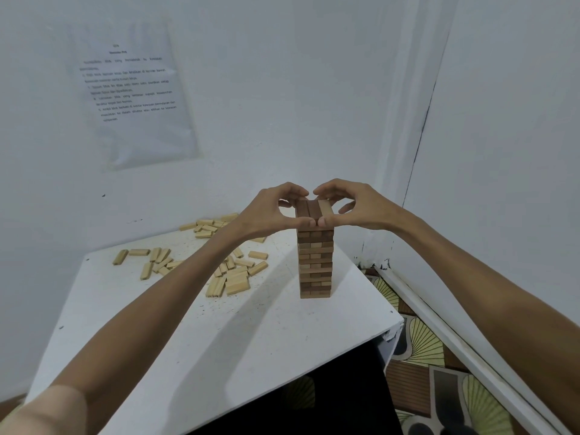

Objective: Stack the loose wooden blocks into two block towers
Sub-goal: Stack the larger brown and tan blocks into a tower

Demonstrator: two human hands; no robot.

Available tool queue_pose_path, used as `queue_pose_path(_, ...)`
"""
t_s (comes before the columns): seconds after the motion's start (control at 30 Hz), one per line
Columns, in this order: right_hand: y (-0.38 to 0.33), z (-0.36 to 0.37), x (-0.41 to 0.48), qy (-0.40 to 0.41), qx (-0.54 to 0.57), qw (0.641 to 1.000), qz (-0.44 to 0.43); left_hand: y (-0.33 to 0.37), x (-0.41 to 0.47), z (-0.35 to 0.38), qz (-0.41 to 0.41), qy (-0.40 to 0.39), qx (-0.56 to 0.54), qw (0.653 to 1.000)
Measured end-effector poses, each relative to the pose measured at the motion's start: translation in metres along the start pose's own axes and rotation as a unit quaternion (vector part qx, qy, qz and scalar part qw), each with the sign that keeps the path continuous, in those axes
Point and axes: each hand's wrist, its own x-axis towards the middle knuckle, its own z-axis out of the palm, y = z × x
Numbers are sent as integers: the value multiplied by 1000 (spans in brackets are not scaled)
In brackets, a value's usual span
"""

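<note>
A tall tower of dark brown wooden blocks (315, 265) stands on the white table (257, 334), right of its middle. Both hands meet at its top layer. My left hand (273, 211) pinches the top blocks from the left, thumb on the near side and fingers curled over the far side. From the right, my right hand (348, 205) pinches the same layer, its thumb tip touching the left thumb. Several loose pale wooden blocks (232, 277) lie scattered to the left of the tower and at the back of the table (207, 227).
White walls close in behind and to the right. A printed sheet (131, 89) hangs on the back wall. The table's right edge (395, 312) drops to a patterned floor (423, 346) with a white baseboard along the right wall.
</note>
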Motion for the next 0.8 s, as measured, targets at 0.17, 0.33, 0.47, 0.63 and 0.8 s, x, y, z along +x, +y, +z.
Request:
queue_pose_path(0.17, 2, 0, 0, 2, 2, 1000, 0, 0, -1, -1, -1, -2, 0, 1000)
queue_pose_path(0.33, 3, 0, 0, 3, 7, 1000, 2, 1, -1, 1, -6, -2, -4, 1000)
queue_pose_path(0.47, 2, 1, 0, 0, 6, 1000, 8, 0, -2, 0, -6, -1, -11, 1000)
queue_pose_path(0.63, 1, 1, 0, -5, 2, 1000, 10, 0, -2, 0, -9, -6, -11, 1000)
queue_pose_path(0.8, 3, 1, 0, -30, -9, 999, 29, -2, -4, 1, -18, -12, -21, 1000)
